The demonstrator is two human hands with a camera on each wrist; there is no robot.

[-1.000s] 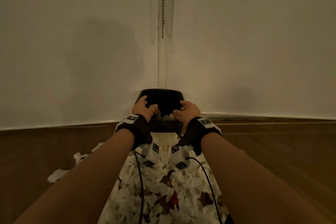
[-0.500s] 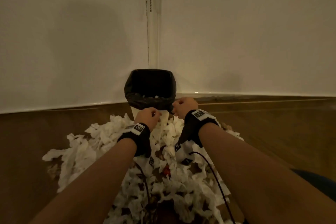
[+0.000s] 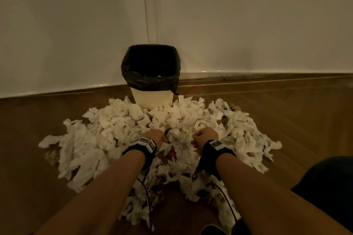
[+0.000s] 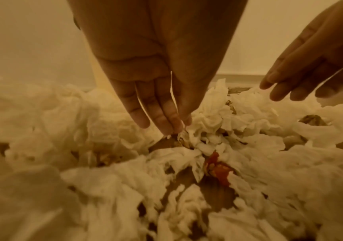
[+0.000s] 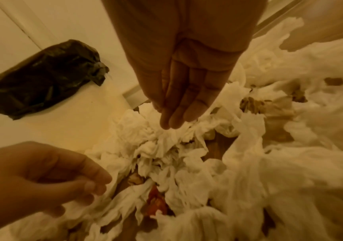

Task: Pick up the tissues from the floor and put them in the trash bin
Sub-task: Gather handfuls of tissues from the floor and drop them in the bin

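Note:
A wide pile of crumpled white tissues (image 3: 114,131) covers the wooden floor in front of the trash bin (image 3: 152,97), a pale bin lined with a black bag (image 3: 150,80) that stands in the wall corner. Both hands hang low over the middle of the pile, about a forearm's length short of the bin. My left hand (image 4: 164,125) points its straight fingers down at the tissues (image 4: 207,117) and holds nothing. My right hand (image 5: 172,122) has straight fingers whose tips touch a tissue clump (image 5: 156,140). A few white scraps show inside the bin.
A red scrap (image 3: 172,153) and brown crumbs lie among the tissues between my hands. Two pale walls meet behind the bin. Bare wooden floor (image 3: 286,112) lies left and right of the pile. A dark-clothed knee (image 3: 324,187) sits at the lower right.
Both hands have come back from the bin's rim and dropped onto the tissue pile. The view has pulled back and tilted down, so more of the pile shows.

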